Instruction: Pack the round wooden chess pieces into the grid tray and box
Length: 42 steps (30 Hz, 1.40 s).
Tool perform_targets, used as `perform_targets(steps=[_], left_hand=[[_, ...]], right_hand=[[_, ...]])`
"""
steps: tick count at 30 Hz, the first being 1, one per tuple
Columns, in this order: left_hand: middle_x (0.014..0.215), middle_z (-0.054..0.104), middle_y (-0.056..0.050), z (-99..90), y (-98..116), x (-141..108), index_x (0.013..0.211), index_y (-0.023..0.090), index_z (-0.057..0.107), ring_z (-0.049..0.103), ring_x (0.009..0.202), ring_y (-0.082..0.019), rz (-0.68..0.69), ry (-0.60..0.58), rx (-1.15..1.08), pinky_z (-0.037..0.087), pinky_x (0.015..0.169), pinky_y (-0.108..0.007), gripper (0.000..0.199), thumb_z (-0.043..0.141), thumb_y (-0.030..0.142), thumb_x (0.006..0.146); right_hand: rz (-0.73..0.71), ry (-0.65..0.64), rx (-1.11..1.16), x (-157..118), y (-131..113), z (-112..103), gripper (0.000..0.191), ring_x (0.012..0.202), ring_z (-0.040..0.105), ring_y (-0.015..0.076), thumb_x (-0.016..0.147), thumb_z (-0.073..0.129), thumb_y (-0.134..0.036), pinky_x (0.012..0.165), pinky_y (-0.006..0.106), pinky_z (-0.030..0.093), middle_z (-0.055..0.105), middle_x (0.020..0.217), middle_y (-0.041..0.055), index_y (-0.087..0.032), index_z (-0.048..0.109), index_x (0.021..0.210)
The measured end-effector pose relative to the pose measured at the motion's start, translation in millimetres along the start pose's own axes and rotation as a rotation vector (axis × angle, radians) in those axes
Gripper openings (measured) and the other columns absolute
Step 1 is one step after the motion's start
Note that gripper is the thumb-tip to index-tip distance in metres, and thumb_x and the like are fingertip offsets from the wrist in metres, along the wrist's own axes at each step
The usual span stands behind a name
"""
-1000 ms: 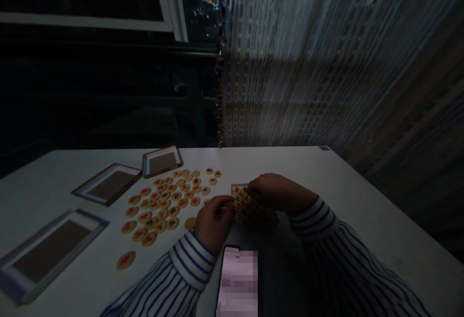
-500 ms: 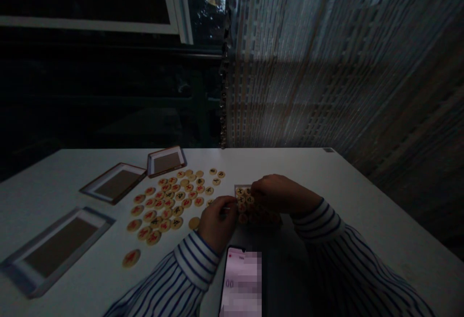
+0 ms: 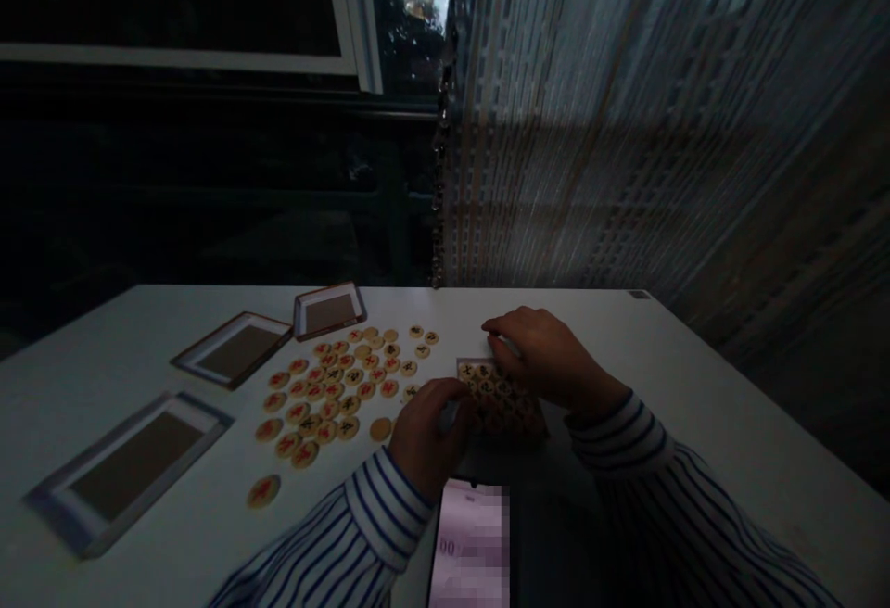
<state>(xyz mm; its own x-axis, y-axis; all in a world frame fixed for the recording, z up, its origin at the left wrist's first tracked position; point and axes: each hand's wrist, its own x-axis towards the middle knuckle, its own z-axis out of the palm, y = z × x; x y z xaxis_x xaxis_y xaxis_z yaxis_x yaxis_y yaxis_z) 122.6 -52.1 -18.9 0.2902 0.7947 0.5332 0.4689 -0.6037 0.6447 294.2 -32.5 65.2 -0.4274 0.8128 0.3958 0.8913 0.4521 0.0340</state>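
Round wooden pieces with red or black characters (image 3: 332, 389) lie loose on the white table, left of my hands. Rows of the same pieces fill a small box (image 3: 502, 401) between and below my hands. My left hand (image 3: 432, 427) is at the box's left edge, thumb and fingers curled towards each other; whether a piece is between them cannot be made out. My right hand (image 3: 549, 358) is raised over the box's back right part, thumb and fingertips apart, with nothing seen between them.
Three shallow frame-like trays stand on the left: a near one (image 3: 182, 404), a middle one (image 3: 182, 358) and a far one (image 3: 298, 316). A lit phone (image 3: 469, 543) lies in front of me. Behind the table (image 3: 695, 404) hangs a string curtain (image 3: 542, 172).
My right hand has lifted from the pieces in the box and its fingers have parted. My left hand has stayed at the box's left side. The whole view has shifted slightly.
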Motion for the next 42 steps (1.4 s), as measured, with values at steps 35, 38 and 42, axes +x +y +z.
perform_targets(steps=[35,38,42], left_hand=[[0.103,0.059,-0.009,-113.8,-50,-7,0.094,0.018,0.057,0.054,0.098,-0.021,0.127,0.167,0.364,0.044,0.085,-0.04,0.024,0.057,0.027,0.072],[0.102,0.059,-0.008,-130.8,-62,-18,0.092,0.019,0.058,0.054,0.096,-0.02,0.061,0.237,0.351,0.045,0.084,-0.039,0.022,0.056,0.028,0.073],[0.102,0.06,-0.008,-142.7,-73,-27,0.091,0.019,0.06,0.053,0.099,-0.021,0.03,0.207,0.355,0.044,0.086,-0.04,0.021,0.054,0.029,0.073]], right_hand=[[0.072,0.284,0.131,-1,-15,-4,0.044,0.105,0.045,0.0226,0.082,0.041,-0.039,0.086,0.04,0.037,0.051,0.116,0.0107,-0.014,0.042,0.118],[0.065,0.293,0.149,0,-17,-2,0.043,0.105,0.046,0.0223,0.081,0.043,-0.038,0.086,0.04,0.038,0.052,0.115,0.0109,-0.014,0.043,0.117],[0.024,0.282,0.157,0,-24,1,0.041,0.105,0.047,0.0223,0.081,0.044,-0.036,0.086,0.04,0.04,0.052,0.114,0.0119,-0.015,0.043,0.116]])
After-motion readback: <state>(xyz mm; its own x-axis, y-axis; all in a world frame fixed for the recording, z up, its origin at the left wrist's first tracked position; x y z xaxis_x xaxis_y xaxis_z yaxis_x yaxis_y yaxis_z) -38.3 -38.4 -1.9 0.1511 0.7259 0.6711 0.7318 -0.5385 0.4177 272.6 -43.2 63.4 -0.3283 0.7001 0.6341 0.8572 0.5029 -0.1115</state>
